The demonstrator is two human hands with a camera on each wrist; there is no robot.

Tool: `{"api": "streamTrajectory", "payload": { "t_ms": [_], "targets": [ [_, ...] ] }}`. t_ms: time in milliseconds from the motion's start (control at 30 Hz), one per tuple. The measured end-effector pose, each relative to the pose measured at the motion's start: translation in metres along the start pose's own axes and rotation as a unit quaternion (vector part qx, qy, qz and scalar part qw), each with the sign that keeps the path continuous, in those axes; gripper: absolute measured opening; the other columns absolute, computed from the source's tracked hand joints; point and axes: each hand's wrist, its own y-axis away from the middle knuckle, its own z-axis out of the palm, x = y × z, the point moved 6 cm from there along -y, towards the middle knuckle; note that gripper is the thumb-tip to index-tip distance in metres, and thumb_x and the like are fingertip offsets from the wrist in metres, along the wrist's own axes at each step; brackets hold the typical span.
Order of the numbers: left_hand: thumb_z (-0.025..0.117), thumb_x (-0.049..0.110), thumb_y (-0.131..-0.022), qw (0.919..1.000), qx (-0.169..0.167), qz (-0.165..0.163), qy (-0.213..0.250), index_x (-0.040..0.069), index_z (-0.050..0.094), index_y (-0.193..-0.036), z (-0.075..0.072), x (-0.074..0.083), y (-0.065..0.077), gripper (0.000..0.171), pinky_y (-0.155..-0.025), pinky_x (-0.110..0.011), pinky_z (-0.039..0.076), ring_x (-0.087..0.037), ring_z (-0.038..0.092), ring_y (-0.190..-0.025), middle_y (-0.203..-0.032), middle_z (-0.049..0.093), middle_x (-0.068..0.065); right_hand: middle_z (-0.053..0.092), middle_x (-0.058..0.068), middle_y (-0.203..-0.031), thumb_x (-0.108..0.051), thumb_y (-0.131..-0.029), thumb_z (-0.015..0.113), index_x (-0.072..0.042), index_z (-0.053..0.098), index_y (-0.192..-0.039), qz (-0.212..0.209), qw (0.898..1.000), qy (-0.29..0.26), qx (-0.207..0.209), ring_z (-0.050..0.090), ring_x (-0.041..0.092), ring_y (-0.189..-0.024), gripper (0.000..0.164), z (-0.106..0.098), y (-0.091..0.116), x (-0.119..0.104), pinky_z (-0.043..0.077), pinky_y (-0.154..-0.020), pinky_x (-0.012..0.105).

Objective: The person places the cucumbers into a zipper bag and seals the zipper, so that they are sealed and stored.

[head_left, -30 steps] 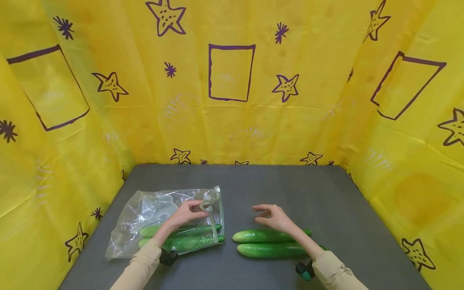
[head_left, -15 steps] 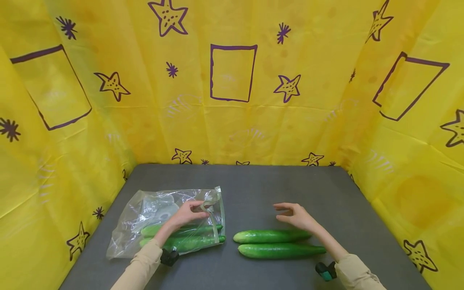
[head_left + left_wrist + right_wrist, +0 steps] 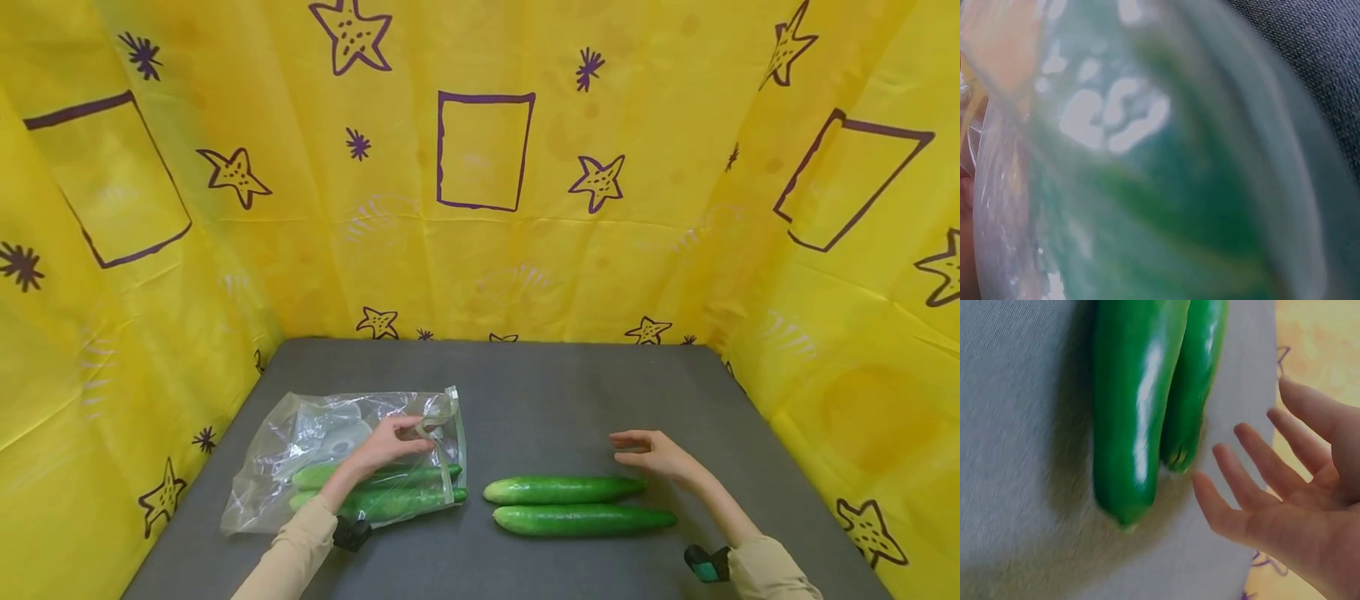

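Note:
A clear plastic zip bag (image 3: 258, 492) lies on the left of the table, its mouth facing right. Two green cucumbers (image 3: 401, 503) show through its film. My left hand (image 3: 390, 446) holds the bag's mouth edge between thumb and fingers, the film bunched there. In the left wrist view, blurred film (image 3: 1085, 206) over green fills most of the picture. To the right lie two more cucumbers, the rear one (image 3: 562, 489) and the front one (image 3: 581, 520), side by side. My right hand (image 3: 660, 457) hovers just behind their right ends, fingers parted, holding nothing.
The dark grey table (image 3: 540, 392) is enclosed at the back and sides by yellow curtains (image 3: 480, 267) with purple drawings. Pale printed shapes (image 3: 330, 429) mark the bag. A dark wrist device (image 3: 705, 565) sits at my right cuff.
My right hand has moved rightward, from behind the loose cucumbers' left part to their right ends. My left hand, the bag and the cucumbers keep their places.

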Motion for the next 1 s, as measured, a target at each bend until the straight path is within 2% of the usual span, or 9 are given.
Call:
{"api": "streamTrajectory", "payload": {
  "t_ms": [200, 400, 500, 667, 833, 1000],
  "targets": [
    [0.074, 0.017, -0.081, 0.9999, 0.008, -0.011, -0.008, -0.006, 0.057, -0.124, 0.0, -0.002, 0.0, 0.051, -0.077, -0.022, 0.053, -0.006, 0.066, -0.083, -0.106, 0.069, -0.017, 0.053, 0.031, -0.129, -0.02, -0.092, 0.062, 0.01, 0.049, -0.13, 0.046, 0.999, -0.011, -0.026, 0.058, 0.04, -0.111, 0.049, -0.003, 0.011, 0.018, 0.053, -0.081, 0.051],
    [0.074, 0.015, -0.082, 0.9998, 0.009, -0.016, 0.001, -0.007, 0.056, -0.124, 0.0, -0.003, -0.001, 0.051, -0.077, -0.021, 0.053, -0.005, 0.066, -0.082, -0.106, 0.069, -0.019, 0.052, 0.03, -0.131, -0.02, -0.091, 0.063, 0.008, 0.05, -0.129, 0.062, 0.997, -0.026, -0.047, 0.058, 0.034, -0.111, 0.05, 0.001, 0.017, 0.027, 0.054, -0.08, 0.045],
    [0.073, 0.014, -0.082, 0.9999, 0.008, -0.012, 0.004, -0.009, 0.056, -0.123, -0.001, -0.003, -0.001, 0.05, -0.075, -0.02, 0.053, -0.005, 0.066, -0.082, -0.105, 0.069, -0.02, 0.051, 0.031, -0.131, -0.018, -0.089, 0.065, 0.009, 0.051, -0.129, 0.048, 0.996, -0.044, -0.056, 0.06, 0.022, -0.103, 0.05, 0.005, 0.017, 0.03, 0.054, -0.076, 0.037],
    [0.074, 0.017, -0.082, 0.9998, 0.011, -0.017, 0.0, -0.009, 0.056, -0.122, -0.002, -0.005, 0.0, 0.051, -0.076, -0.02, 0.053, -0.005, 0.065, -0.082, -0.103, 0.071, -0.011, 0.053, 0.033, -0.128, -0.012, -0.088, 0.065, 0.01, 0.051, -0.128, 0.015, 0.995, -0.071, -0.068, 0.057, 0.005, -0.087, 0.048, 0.012, 0.014, 0.032, 0.05, -0.067, 0.024],
    [0.074, 0.017, -0.081, 0.9997, 0.014, -0.018, 0.0, -0.007, 0.058, -0.122, -0.001, -0.004, 0.0, 0.05, -0.078, -0.02, 0.052, -0.004, 0.064, -0.084, -0.109, 0.068, -0.018, 0.05, 0.036, -0.128, -0.008, -0.088, 0.065, 0.013, 0.049, -0.128, -0.026, 0.993, -0.085, -0.077, 0.059, 0.001, -0.096, 0.048, 0.017, 0.013, 0.034, 0.051, -0.075, 0.019],
    [0.073, 0.016, -0.082, 0.9998, 0.014, -0.014, 0.005, -0.008, 0.058, -0.121, 0.0, -0.002, 0.0, 0.048, -0.078, -0.02, 0.052, -0.004, 0.064, -0.084, -0.113, 0.065, -0.026, 0.056, 0.034, -0.122, -0.009, -0.088, 0.065, 0.013, 0.052, -0.125, -0.05, 0.993, -0.079, -0.076, 0.059, 0.0, -0.097, 0.045, 0.019, 0.012, 0.037, 0.049, -0.079, 0.016]
  ]
}}
